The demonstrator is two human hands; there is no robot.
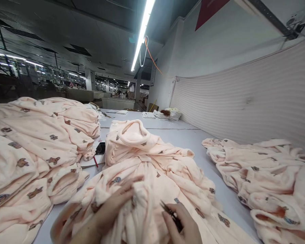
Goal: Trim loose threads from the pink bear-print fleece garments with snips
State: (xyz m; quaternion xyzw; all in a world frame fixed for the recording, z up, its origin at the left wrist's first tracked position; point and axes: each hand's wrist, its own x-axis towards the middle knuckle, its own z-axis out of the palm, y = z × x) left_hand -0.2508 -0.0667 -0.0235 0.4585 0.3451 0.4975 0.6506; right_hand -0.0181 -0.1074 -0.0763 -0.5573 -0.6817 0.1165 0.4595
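Observation:
A pale pink fleece garment [152, 169] with small bear prints lies bunched on the white table [193, 139] in front of me. My left hand [109, 210] grips a gathered fold of this garment near the bottom of the view, fingers closed on the cloth. My right hand [184, 225] is beside it, fingers closed around small dark thread snips [171, 213] whose tips point at the fold.
A tall stack of the same pink garments [35, 149] fills the left. A looser pile [269, 176] lies on the right by a white fabric wall. A black phone [100, 148] and a red pen [96, 162] lie between the piles. Paper bundles [167, 114] sit far back.

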